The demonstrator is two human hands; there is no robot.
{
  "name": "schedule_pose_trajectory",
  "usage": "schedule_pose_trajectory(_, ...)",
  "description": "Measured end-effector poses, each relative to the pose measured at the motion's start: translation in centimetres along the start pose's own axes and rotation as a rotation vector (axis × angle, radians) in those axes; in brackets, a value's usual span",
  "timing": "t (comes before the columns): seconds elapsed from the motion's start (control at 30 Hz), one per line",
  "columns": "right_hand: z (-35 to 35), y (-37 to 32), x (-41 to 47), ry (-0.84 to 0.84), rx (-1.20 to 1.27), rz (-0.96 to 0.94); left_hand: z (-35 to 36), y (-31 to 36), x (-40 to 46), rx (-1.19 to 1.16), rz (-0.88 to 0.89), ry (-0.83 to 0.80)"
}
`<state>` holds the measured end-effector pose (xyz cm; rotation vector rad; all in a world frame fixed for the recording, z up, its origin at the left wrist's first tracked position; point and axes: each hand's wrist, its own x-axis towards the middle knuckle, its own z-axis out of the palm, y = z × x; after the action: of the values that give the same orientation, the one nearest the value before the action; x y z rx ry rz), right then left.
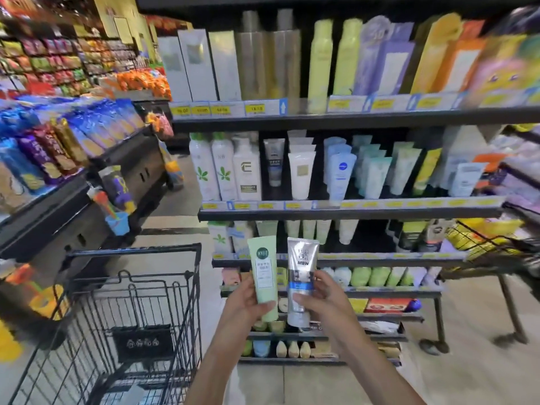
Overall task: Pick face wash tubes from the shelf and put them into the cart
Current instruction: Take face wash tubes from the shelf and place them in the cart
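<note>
My left hand (248,302) grips a pale green face wash tube (263,270), held upright with its cap down. Right beside it, my right hand (321,299) grips a silver and blue tube marked MEN (301,276), also upright. Both tubes are in front of the lower shelves (350,213) of the black rack, which holds more tubes and bottles in rows. The black wire cart (187,302) stands at the lower left, just left of my left forearm; its basket looks empty except for a dark panel.
A second wire cart (482,247) with yellow packs stands at the right. A low display of snack packs (58,147) runs along the left, with toys (117,200) hanging at its end. An aisle of tiled floor (181,206) lies between it and the rack.
</note>
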<state>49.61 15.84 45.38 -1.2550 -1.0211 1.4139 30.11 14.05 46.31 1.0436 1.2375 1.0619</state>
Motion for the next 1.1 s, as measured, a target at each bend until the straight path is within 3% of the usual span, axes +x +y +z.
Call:
schedule_pose_trajectory(0.67,8.9,-11.7,20.3,0.277,-0.271,-0.419,-8.3,2.2,12.5,-0.044,0.018,-0.032)
schedule_pose_trajectory(1.1,10.4,-11.4,25.6,0.305,-0.493,-0.408,-10.1,1.8,15.6,-0.024,-0.009,-0.072)
